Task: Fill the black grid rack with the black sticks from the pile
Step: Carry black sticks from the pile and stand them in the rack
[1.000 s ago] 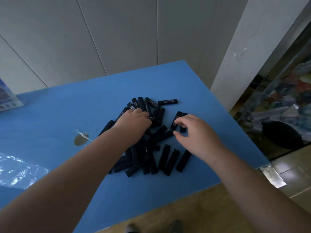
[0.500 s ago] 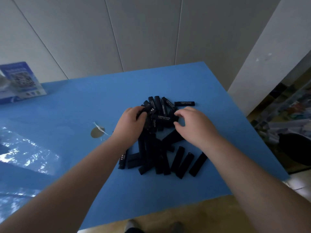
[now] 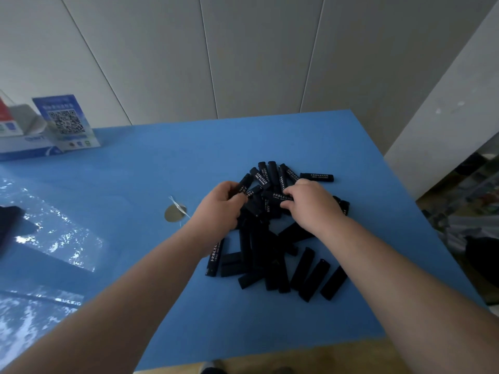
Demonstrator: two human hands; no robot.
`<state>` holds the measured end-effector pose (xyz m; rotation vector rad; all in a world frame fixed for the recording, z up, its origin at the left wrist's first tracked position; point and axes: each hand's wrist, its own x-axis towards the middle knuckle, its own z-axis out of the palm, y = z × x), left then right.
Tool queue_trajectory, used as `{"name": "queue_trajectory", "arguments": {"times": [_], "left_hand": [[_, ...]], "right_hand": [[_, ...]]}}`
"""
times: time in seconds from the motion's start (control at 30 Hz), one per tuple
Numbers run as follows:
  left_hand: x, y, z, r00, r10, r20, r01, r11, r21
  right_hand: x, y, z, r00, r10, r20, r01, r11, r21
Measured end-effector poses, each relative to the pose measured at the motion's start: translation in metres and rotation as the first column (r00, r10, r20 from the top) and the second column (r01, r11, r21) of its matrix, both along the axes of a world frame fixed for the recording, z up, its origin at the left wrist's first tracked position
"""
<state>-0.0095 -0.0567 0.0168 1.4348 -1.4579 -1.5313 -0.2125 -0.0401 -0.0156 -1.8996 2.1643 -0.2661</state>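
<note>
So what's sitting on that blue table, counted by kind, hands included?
black rectangular sticks, piles: 1 (too overlapped to count singly)
blue QR-code sign card: 1
small round silver disc: 1
left hand, right hand: 2
Total: 5

Both hands sunk in a pile of black sticks (image 3: 272, 238) on a blue table (image 3: 135, 184): left hand (image 3: 220, 209) gripping one stick, right hand (image 3: 310, 205) pinching another; QR-code card (image 3: 66, 122) far left.

Black sticks (image 3: 272, 238) — white-lettered — heaped loosely on blue table (image 3: 140, 163).
</note>
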Motion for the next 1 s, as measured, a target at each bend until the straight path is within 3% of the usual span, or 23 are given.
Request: {"name": "queue_trajectory", "arguments": {"times": [0.13, 0.23, 0.47, 0.63, 0.7, 0.87, 1.0], "left_hand": [[0.005, -0.002, -0.003, 0.999, -0.039, 0.025, 0.040, 0.999, -0.033], [0.005, -0.004, -0.004, 0.998, 0.033, 0.056, -0.028, 0.997, -0.077], [0.002, -0.008, 0.002, 0.976, 0.130, -0.176, -0.118, 0.990, 0.080], [-0.003, -0.005, 0.000, 0.974, 0.128, -0.188, -0.110, 0.989, 0.101], [-0.004, -0.002, -0.001, 0.979, 0.095, -0.182, -0.077, 0.992, 0.102], [-0.009, 0.006, 0.006, 0.927, 0.084, -0.364, -0.022, 0.985, 0.171], [-0.014, 0.012, 0.010, 0.914, 0.077, -0.398, 0.006, 0.979, 0.203]], "right_hand": [[-0.001, 0.000, -0.001, 1.000, 0.004, 0.009, -0.004, 0.998, 0.062], [0.000, -0.001, 0.001, 0.999, 0.001, 0.033, -0.005, 0.992, 0.124], [0.000, 0.001, 0.010, 0.983, -0.056, 0.177, 0.027, 0.987, 0.161], [-0.004, 0.003, 0.010, 0.936, -0.125, 0.329, 0.059, 0.978, 0.201], [-0.007, 0.005, 0.011, 0.924, -0.135, 0.359, 0.072, 0.981, 0.183], [-0.012, 0.009, 0.010, 0.918, -0.128, 0.375, 0.118, 0.992, 0.050], [-0.017, 0.016, 0.015, 0.846, -0.120, 0.519, 0.180, 0.982, -0.065]]}}
